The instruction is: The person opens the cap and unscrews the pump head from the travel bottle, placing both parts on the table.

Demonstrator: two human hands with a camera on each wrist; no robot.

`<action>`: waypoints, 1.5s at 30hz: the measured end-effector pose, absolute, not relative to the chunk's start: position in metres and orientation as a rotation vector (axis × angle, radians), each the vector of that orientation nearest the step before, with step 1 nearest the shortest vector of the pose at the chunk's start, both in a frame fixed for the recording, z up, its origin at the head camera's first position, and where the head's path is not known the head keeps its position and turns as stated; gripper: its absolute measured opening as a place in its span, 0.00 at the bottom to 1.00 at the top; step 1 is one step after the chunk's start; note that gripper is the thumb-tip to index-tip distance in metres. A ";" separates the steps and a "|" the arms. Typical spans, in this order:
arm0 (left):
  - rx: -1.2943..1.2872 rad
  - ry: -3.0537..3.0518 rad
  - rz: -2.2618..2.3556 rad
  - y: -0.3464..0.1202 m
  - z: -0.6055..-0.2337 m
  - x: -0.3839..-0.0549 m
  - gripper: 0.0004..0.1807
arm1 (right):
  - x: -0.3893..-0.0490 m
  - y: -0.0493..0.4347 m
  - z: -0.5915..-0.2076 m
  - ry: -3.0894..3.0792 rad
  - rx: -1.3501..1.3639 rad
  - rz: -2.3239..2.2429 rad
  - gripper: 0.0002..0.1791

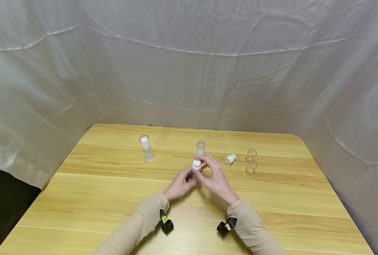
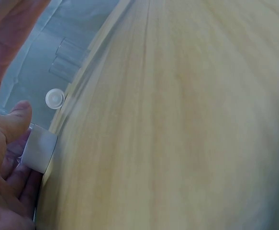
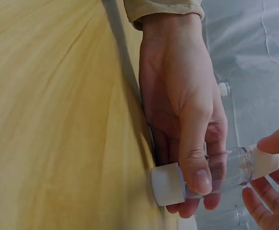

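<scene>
In the head view my left hand (image 1: 180,185) grips a clear tube low down, over the middle of the table. The right wrist view shows the tube (image 3: 232,167) with a wide white base (image 3: 168,184), my left thumb and fingers around it. My right hand (image 1: 215,179) pinches a small white bottle (image 1: 196,164) at the tube's upper end. From the left wrist, the white base (image 2: 39,148) appears beside the left fingers, close over the table. My right fingers (image 3: 277,142) lie along the bottle's side in the right wrist view.
Back left stands a clear tube holding a white bottle (image 1: 145,144). Behind my hands is a clear container (image 1: 200,146). A white bottle (image 1: 230,159) lies on its side to the right, near two clear cups (image 1: 251,166). Pale cloth (image 1: 189,81) hangs behind the wooden table (image 1: 90,198).
</scene>
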State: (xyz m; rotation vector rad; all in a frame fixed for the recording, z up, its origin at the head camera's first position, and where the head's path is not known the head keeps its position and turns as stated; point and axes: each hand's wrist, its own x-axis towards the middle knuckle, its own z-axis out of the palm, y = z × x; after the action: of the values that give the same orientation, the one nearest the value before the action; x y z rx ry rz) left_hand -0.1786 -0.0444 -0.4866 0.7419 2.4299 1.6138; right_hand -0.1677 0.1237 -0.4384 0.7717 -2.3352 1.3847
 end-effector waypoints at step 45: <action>0.715 2.408 1.642 -0.044 -0.487 -0.177 0.25 | -0.169 0.120 -0.442 -2.368 0.741 1.399 0.28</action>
State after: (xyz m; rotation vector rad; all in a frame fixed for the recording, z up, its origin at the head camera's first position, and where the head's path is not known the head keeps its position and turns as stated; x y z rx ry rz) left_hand -0.1771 -0.0440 -0.4868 0.7154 2.4078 1.6417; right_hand -0.1686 0.1196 -0.4424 0.7413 -2.3684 1.3993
